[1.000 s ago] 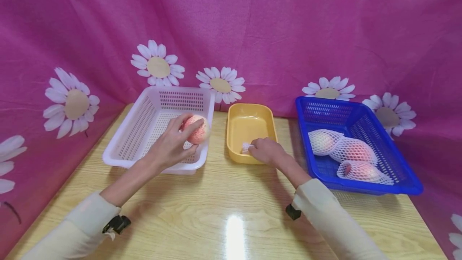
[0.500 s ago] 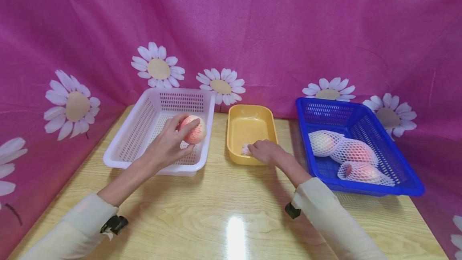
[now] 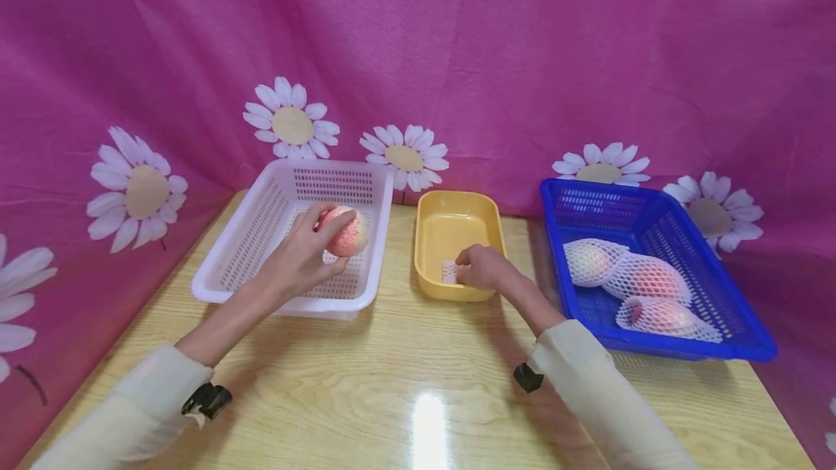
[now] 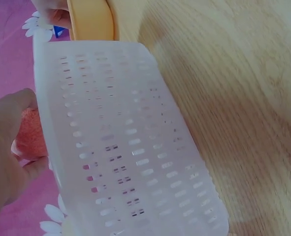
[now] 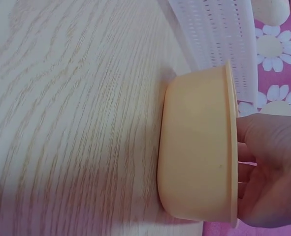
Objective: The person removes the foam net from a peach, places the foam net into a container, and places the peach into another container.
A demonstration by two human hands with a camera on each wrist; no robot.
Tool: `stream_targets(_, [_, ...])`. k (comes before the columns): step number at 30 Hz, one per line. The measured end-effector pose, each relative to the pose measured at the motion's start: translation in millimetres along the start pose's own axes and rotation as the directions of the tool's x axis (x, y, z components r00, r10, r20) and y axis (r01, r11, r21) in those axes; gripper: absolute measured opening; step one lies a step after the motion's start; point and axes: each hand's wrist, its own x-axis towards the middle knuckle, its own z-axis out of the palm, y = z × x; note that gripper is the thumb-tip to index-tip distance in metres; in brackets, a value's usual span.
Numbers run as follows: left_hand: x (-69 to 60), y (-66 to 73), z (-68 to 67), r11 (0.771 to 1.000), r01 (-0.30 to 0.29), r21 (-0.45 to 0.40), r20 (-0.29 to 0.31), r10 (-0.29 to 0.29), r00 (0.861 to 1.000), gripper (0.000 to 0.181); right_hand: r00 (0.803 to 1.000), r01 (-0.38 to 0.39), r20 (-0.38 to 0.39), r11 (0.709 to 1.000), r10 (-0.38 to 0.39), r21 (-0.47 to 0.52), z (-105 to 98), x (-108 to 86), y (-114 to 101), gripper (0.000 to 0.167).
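In the head view my left hand [image 3: 297,256] grips a pink and cream peach [image 3: 347,231] with fingers and thumb, above the right side of the white slotted basket [image 3: 218,260]. The left wrist view shows this peach [image 4: 31,135] just past the basket's rim. My right hand [image 3: 486,268] reaches into the near end of the yellow tray [image 3: 457,198]. A small white foam net [image 3: 449,272] lies there right beside its fingertips. From the right wrist, my hand [image 5: 271,169] shows loosely bent fingers over the tray's rim; the fingertips are hidden behind the tray wall.
A blue slotted basket [image 3: 725,289] stands at the right, holding three peaches [image 3: 653,280] in white foam nets. All containers rest on a wooden table [image 3: 366,383]. Behind them hangs a magenta cloth [image 3: 496,56] printed with daisies.
The left hand has drawn the peach slightly left over the white basket. My right fingertips have shifted a little right, and more of the foam net shows in the tray.
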Motion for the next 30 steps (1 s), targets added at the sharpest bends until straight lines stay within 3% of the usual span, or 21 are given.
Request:
stream_targets(5, [0.5, -0.3, -0.2, 0.998, 0.062, -0.023, 0.014, -0.062, 0.998, 0.071, 0.998, 0.006, -0.058, 1.0, -0.005, 0.011, -2, -0.5, -1, 0.035])
stream_targets(9, [0.1, -1.0, -0.8, 0.997, 0.074, -0.017, 0.03, -0.074, 0.997, 0.071, 0.993, 0.022, -0.113, 1.0, -0.021, 0.007, -5, -1.5, -5, 0.034])
stream_targets(15, [-0.6, -4.2, -0.7, 0.996, 0.086, -0.017, 0.039, -0.086, 0.996, 0.07, 0.975, 0.137, -0.179, 0.991, -0.135, 0.001, -7, -5.5, -16, 0.032])
stream_targets(24, [-1.7, -9.6, -0.6, 0.994, 0.107, -0.011, 0.04, -0.106, 0.994, 0.071, 0.945, 0.312, -0.117, 0.95, -0.306, 0.033, -5, -13.5, -38, 0.038])
stream_targets(30, [-1.9, -10.1, 0.7, 0.994, 0.111, -0.018, 0.056, -0.11, 0.992, 0.071, 0.902, 0.422, -0.099, 0.906, -0.42, -0.003, -1, -17.6, -56, 0.042])
